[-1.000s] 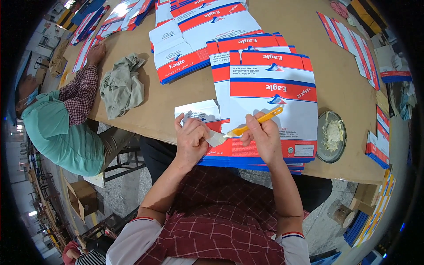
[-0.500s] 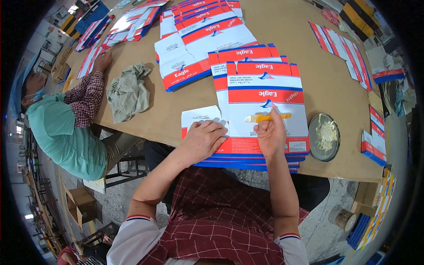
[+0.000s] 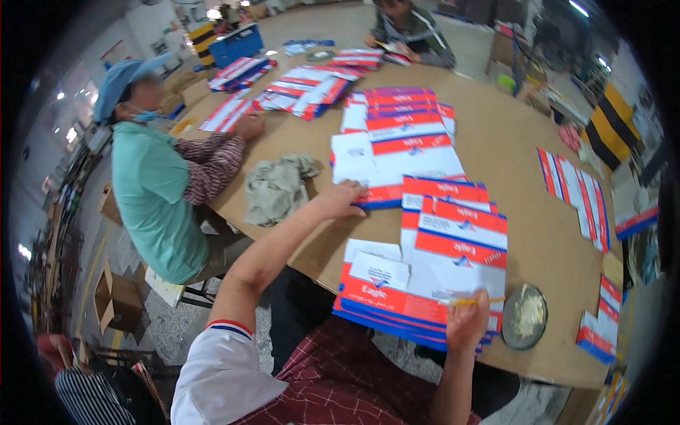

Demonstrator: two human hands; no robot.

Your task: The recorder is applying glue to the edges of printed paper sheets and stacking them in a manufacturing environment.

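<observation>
My left hand (image 3: 343, 198) reaches far forward and rests on the near edge of a red, white and blue flat carton sheet (image 3: 386, 166) on the brown table (image 3: 510, 149). My right hand (image 3: 467, 320) grips a yellow brush (image 3: 473, 300) over the stack of flat cartons (image 3: 418, 290) at the table's near edge. A round dish of white paste (image 3: 525, 316) sits just right of that hand.
A crumpled grey-green cloth (image 3: 278, 187) lies left of my left hand. A person in a teal shirt and blue cap (image 3: 152, 177) sits at the table's left side; another person (image 3: 407, 28) works at the far end. More carton stacks (image 3: 577, 191) cover the right and far parts.
My left hand left the near stack and stretched forward to a farther carton sheet. My right hand stayed on the near stack with the brush. The view tilted up, showing more of the table.
</observation>
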